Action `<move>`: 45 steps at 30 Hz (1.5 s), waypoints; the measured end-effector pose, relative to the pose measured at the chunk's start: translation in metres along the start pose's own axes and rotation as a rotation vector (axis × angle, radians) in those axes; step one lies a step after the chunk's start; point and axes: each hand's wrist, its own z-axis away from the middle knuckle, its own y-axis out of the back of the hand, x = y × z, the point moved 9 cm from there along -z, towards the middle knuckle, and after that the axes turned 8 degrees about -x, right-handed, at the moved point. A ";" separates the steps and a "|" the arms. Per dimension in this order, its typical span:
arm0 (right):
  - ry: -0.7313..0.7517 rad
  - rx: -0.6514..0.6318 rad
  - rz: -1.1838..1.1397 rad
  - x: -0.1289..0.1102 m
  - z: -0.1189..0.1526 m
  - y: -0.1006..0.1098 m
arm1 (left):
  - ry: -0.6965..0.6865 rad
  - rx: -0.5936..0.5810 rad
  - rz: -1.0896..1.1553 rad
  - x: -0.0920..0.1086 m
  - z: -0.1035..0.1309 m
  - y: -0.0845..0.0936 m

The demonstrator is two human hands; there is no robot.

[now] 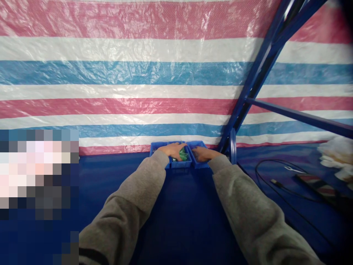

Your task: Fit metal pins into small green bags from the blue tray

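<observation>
My left hand [172, 149] opens wide over green pieces [182, 154] in middle bin [180, 165] — right hand [202, 154] inside right bin [200, 165], grip unclear; bins set close, likely for two-handed reach.

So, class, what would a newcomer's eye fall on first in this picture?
Probably the shiny sheet striped red, white and blue that fills the upper view. Next, the grey sleeves stretching across the dark blue table to the left hand and right hand, at small blue bins near the sheet's foot. A blue metal frame slants over the stripes, upper right.
</observation>
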 end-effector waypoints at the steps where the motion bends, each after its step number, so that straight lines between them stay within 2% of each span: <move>1: 0.010 -0.025 0.007 -0.001 -0.001 -0.004 | 0.015 -0.011 0.000 -0.001 -0.001 -0.002; 5: 0.035 -0.108 0.038 -0.001 -0.003 -0.016 | 0.127 0.006 -0.041 -0.008 -0.006 -0.006; 12: -0.032 -0.096 0.075 0.005 -0.008 -0.023 | 0.230 -0.031 -0.089 -0.009 -0.005 -0.011; 19: -0.129 0.005 0.060 0.012 -0.002 -0.024 | 0.191 0.158 -0.104 0.002 0.005 -0.005; 25: -0.189 0.078 0.047 0.016 -0.001 -0.022 | 0.212 0.253 -0.088 0.007 0.014 -0.004; 28: -0.191 0.115 0.034 0.016 0.000 -0.018 | 0.192 0.366 -0.048 0.013 0.022 0.007; 32: -0.187 0.181 0.011 0.013 0.004 -0.005 | 0.161 0.573 0.068 0.019 0.036 0.036; 35: -0.193 0.250 -0.006 0.013 0.011 0.009 | 0.104 0.753 0.214 0.026 0.055 0.059; 37: -0.191 0.303 -0.022 0.011 0.018 0.020 | 0.059 0.826 0.339 0.032 0.071 0.067; 38: -0.182 0.340 -0.037 0.009 0.023 0.026 | 0.053 0.853 0.410 0.033 0.082 0.067; 40: -0.122 0.510 -0.166 0.001 0.039 0.045 | 0.051 0.878 0.536 0.036 0.103 0.059; 43: 0.024 0.736 -0.354 -0.021 0.070 0.065 | 0.067 0.860 0.673 0.037 0.133 0.032; 45: 0.093 0.808 -0.512 -0.037 0.088 0.067 | 0.107 0.852 0.733 0.033 0.149 0.011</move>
